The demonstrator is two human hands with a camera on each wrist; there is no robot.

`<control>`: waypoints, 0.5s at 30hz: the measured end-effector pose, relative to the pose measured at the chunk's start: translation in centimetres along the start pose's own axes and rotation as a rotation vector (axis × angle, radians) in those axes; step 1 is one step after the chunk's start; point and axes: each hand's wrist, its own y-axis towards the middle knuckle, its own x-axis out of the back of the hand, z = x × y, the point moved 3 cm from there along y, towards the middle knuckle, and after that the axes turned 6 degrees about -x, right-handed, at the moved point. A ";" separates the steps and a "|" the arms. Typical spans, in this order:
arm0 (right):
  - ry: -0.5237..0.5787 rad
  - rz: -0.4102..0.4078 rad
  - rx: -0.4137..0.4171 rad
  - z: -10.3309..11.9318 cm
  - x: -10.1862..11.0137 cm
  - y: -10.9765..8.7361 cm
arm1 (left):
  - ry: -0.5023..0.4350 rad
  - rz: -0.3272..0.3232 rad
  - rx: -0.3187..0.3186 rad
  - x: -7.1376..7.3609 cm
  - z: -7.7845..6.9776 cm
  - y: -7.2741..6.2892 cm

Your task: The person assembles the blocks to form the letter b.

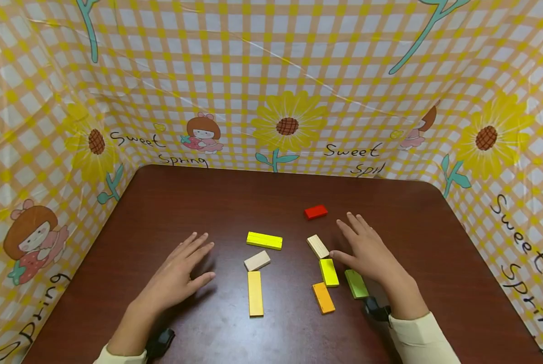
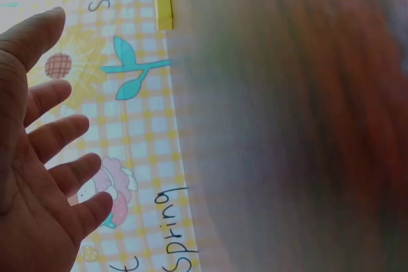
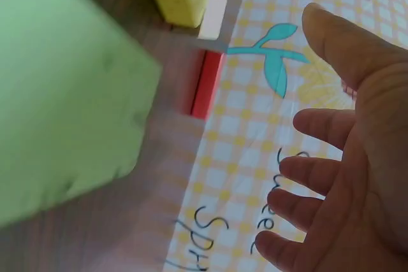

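Observation:
My left hand (image 1: 176,275) is spread over the left of the table, fingers extended, holding nothing. To its right lie a bright yellow block (image 1: 264,240), a plain wood block (image 1: 257,261) and a long pale-yellow block (image 1: 255,294). My right hand (image 1: 367,247), also spread and holding nothing, is beside a second plain wood block (image 1: 318,246), its thumb tip close to that block's end. Near that hand are a yellow-green block (image 1: 329,273), a green block (image 1: 356,284) and an orange block (image 1: 323,298). Farther back sits a red block (image 1: 316,212), seen also in the right wrist view.
The dark brown table (image 1: 198,197) has rounded far corners. A checked cloth (image 1: 235,65) with sunflowers and cartoon figures stands round its back and sides. Black wrist straps (image 1: 161,344) show at both sleeves.

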 end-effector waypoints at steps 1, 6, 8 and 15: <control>0.003 0.001 0.007 0.2 -0.1 0.2 | -0.010 0.000 -0.005 0.0 -0.1 0.0; 0.038 0.004 0.054 1.3 -0.3 1.0 | -0.044 0.007 -0.012 -0.2 -0.5 0.2; 0.055 0.003 0.073 1.9 -0.3 1.3 | -0.052 0.008 -0.017 -0.2 -0.7 0.3; 0.107 0.017 0.116 3.6 -0.6 2.1 | -0.034 0.031 -0.059 -0.7 -1.2 1.1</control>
